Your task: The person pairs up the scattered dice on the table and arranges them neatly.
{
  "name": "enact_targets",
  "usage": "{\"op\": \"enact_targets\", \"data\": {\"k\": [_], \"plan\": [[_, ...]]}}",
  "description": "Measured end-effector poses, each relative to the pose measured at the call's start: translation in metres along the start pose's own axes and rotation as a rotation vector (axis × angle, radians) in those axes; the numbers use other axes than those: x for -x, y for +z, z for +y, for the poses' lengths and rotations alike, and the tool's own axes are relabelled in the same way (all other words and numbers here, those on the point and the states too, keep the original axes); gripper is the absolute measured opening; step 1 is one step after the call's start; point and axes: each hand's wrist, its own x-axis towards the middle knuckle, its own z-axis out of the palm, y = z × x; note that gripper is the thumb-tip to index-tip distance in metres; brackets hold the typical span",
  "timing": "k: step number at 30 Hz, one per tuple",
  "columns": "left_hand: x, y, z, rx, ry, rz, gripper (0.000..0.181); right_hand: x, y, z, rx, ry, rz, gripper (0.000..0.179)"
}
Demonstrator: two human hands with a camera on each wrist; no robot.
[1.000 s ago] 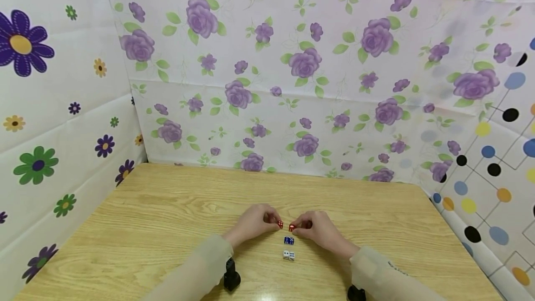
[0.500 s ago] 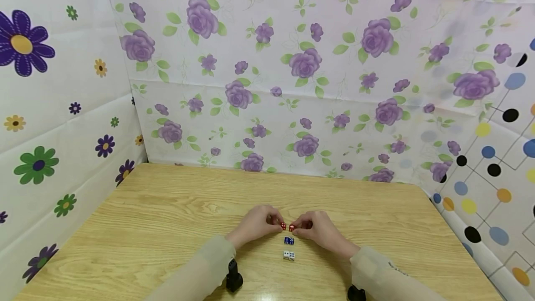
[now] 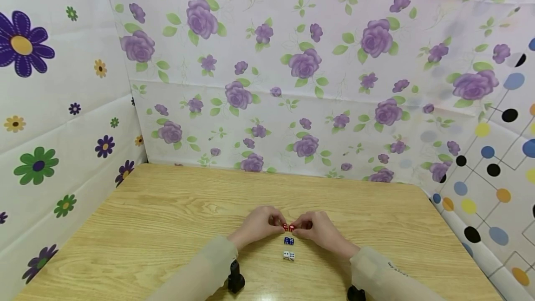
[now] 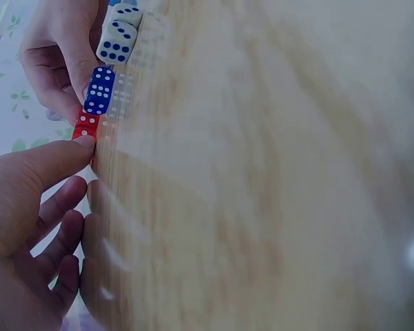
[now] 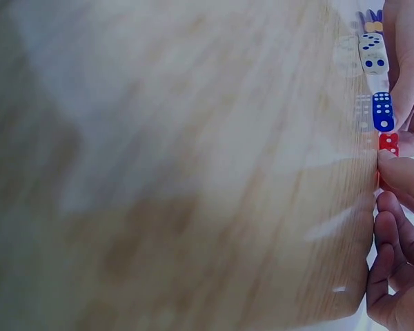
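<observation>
Two red dice sit side by side with almost no gap between them. My left hand [image 3: 261, 223] pinches the left red die [image 3: 286, 227] between thumb and finger, and my right hand [image 3: 319, 228] pinches the right red die [image 3: 291, 228] the same way. Fingers partly hide both. Just nearer me lies a pair of blue dice [image 3: 289, 241], and nearer still a pair of white dice [image 3: 289, 256]. Both wrist views show the three colours in a row, with the thumb of the near hand on a red die [image 4: 85, 124].
The wooden table [image 3: 175, 208] runs back to a floral cloth [image 3: 267, 120]. Patterned cloths also hang along the left and right sides. A black wrist camera [image 3: 235, 280] hangs under the left sleeve, another [image 3: 356, 293] under the right one.
My left hand has moved right with its red die, closing the gap to the other red die. The right hand and the blue and white dice have stayed in place.
</observation>
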Motion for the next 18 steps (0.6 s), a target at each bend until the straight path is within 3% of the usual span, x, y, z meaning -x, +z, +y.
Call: {"op": "enact_targets", "data": {"k": [18], "plan": [[-0.002,0.0022,0.0002,-0.021,-0.007,0.007,0.008,-0.0001,-0.0006,-0.0011,0.011,-0.003,-0.005,0.009]]}}
